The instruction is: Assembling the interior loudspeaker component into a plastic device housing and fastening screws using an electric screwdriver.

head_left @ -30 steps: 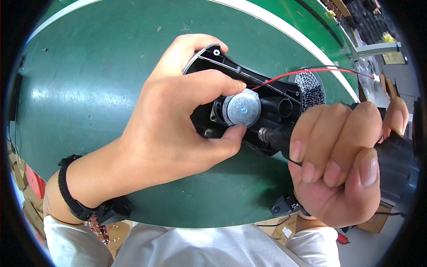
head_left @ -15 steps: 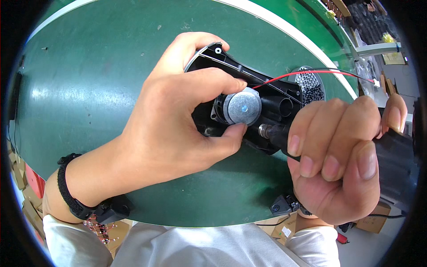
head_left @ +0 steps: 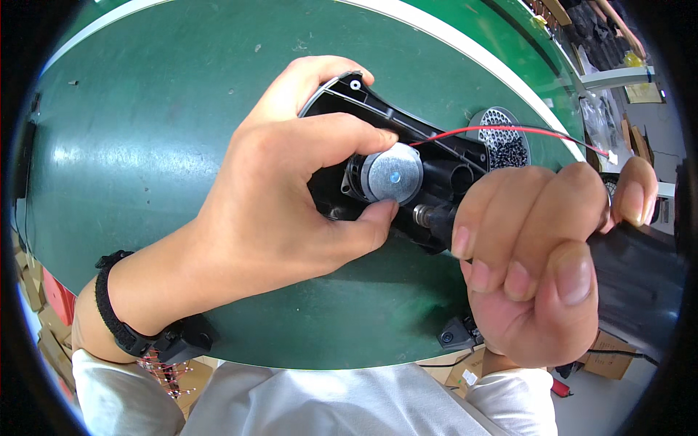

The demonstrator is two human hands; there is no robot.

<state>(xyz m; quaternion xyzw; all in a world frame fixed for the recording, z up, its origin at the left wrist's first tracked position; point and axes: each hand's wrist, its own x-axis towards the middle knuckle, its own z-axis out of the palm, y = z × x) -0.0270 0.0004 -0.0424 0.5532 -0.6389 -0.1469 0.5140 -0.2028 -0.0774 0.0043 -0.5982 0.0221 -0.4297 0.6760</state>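
Observation:
My left hand [head_left: 269,182] is closed around a curved black plastic housing [head_left: 392,109], holding it above the green table. Its thumb and index finger press on either side of a small round speaker [head_left: 395,173] with a silver back, seated inside the housing. From the speaker a red wire [head_left: 494,128] and a black one run right to a small white connector [head_left: 612,158]. My right hand [head_left: 534,261] is wrapped around a black electric screwdriver [head_left: 439,220]. Its metal collar points left, close beside the speaker's lower right; the tip is hard to make out.
An oval perforated dish [head_left: 491,118] with many small black screws stands behind my right hand. The green table [head_left: 131,189] has a white rim. Cardboard boxes [head_left: 609,352] lie below at the right. Black camera-like devices [head_left: 454,334] are strapped at my wrists.
My right hand and the screwdriver have moved slightly left. The housing with the speaker has shifted a little left too, and more of the screw dish shows.

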